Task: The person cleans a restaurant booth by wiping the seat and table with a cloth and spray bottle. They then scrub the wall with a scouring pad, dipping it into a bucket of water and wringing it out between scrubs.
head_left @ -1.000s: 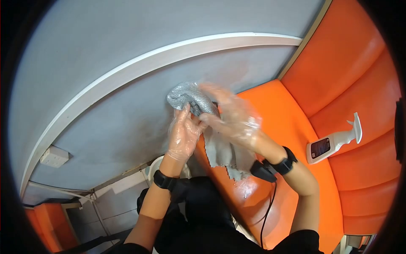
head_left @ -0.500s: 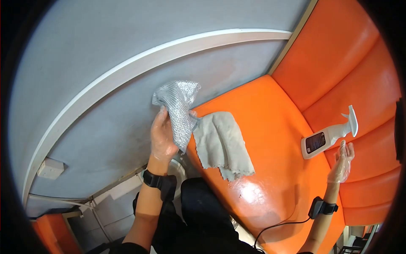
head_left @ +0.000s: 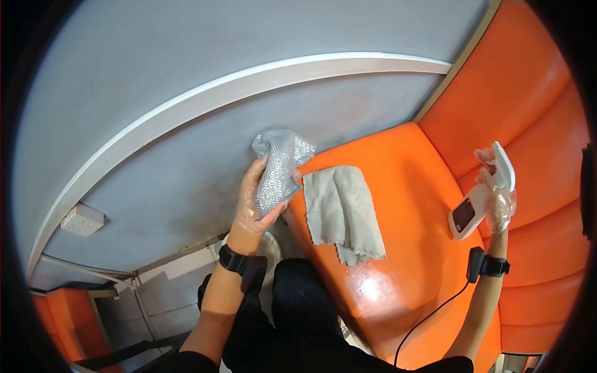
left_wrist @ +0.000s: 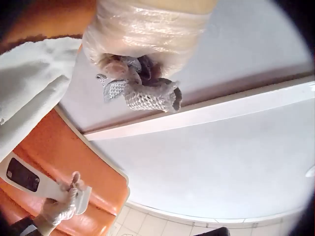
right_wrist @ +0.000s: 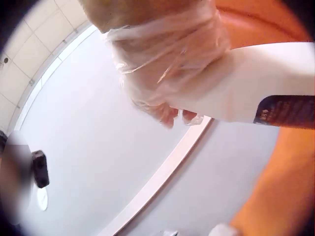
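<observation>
My left hand (head_left: 247, 205), in a clear plastic glove, holds a silvery mesh cleaning cloth (head_left: 278, 177) beside the grey wall. Folds of that cloth stick out past the fingers in the left wrist view. Over at the right, my gloved right hand (head_left: 499, 208) has its fingers wrapped around the neck of a white spray bottle (head_left: 467, 214) with a dark label. The bottle leans over the orange seat, its trigger head partly covered by the fingers. A grey cloth (head_left: 342, 208) lies folded on the seat between the hands.
The orange seat (head_left: 410, 199) meets a padded orange backrest (head_left: 528, 93) at the right. A pale rail (head_left: 298, 67) curves along the grey wall, with a white socket box (head_left: 83, 220) low at the left. A whitish bucket (head_left: 272, 248) stands below my left forearm.
My right hand has left the mesh cloth, moved right to the spray bottle and taken hold of its neck. The left hand keeps the mesh cloth, which now hangs more loosely.
</observation>
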Action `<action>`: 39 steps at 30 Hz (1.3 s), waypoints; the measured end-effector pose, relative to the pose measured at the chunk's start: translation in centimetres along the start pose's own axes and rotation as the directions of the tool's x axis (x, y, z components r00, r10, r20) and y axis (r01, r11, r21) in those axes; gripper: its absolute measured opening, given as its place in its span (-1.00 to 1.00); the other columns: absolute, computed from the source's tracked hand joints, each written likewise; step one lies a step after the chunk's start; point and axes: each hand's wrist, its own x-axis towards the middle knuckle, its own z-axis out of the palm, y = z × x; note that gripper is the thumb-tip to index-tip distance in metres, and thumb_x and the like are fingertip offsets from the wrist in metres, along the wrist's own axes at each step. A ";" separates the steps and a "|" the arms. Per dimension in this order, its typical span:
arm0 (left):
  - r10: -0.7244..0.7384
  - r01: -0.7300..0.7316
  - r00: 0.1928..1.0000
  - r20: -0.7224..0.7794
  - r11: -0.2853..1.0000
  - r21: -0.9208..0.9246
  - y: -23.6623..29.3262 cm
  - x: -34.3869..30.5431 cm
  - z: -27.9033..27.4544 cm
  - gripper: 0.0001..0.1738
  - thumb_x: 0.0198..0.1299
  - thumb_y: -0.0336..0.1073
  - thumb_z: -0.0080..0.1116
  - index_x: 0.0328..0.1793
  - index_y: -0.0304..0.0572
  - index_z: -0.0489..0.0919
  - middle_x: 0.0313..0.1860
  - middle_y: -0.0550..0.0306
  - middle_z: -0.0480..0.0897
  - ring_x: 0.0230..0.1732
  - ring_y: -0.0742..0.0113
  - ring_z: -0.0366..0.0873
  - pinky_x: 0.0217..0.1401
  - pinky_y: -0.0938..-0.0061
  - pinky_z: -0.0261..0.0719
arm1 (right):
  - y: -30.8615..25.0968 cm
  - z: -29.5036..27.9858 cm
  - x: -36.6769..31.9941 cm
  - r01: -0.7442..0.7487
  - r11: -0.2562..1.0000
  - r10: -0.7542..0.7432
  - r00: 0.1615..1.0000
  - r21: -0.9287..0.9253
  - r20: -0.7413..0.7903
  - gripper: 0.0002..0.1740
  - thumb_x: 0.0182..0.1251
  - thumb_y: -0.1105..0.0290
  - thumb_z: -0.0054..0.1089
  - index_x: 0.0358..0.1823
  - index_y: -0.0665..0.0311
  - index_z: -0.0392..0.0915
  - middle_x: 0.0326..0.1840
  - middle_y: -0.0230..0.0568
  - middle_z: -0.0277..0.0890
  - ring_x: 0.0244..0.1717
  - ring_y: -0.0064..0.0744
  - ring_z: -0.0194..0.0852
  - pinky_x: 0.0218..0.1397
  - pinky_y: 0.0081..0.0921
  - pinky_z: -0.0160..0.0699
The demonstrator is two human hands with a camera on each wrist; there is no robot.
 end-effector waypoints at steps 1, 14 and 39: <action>0.003 -0.003 1.000 -0.006 1.000 -0.001 0.7 -0.2 0.3 -0.42 0.22 -0.39 0.29 0.37 -0.16 0.41 0.03 0.06 0.66 -0.07 0.33 0.64 -0.20 0.51 0.64 | 0.6 0.0 0.2 0.081 0.983 -0.114 0.972 0.162 0.207 -0.40 0.33 0.55 0.16 0.43 0.36 0.36 0.30 -0.10 0.51 0.26 -0.34 0.48 0.05 -0.45 0.47; -0.500 0.499 0.856 0.130 0.736 -0.458 -0.8 -4.7 0.6 -0.59 0.35 -0.10 0.16 0.20 -0.18 0.55 -0.04 0.09 0.71 -0.14 0.25 0.71 -0.08 0.27 0.73 | -1.7 17.9 1.3 0.593 0.542 -0.243 0.788 -0.595 0.565 -0.74 0.25 0.30 0.36 -0.15 0.29 0.57 -0.29 -0.06 0.64 -0.33 -0.06 0.60 -0.31 -0.26 0.54; -0.440 0.391 0.897 0.042 0.744 -0.541 1.6 -6.9 2.1 -0.59 0.38 -0.17 0.11 0.26 -0.22 0.49 0.09 0.00 0.64 0.07 0.15 0.66 0.12 0.15 0.69 | -8.1 27.1 -2.7 0.904 0.417 -0.415 0.281 -0.094 0.865 -0.69 -0.04 0.38 0.31 -0.18 0.11 0.56 -0.29 -0.28 0.55 -0.37 -0.15 0.50 -0.23 -0.27 0.42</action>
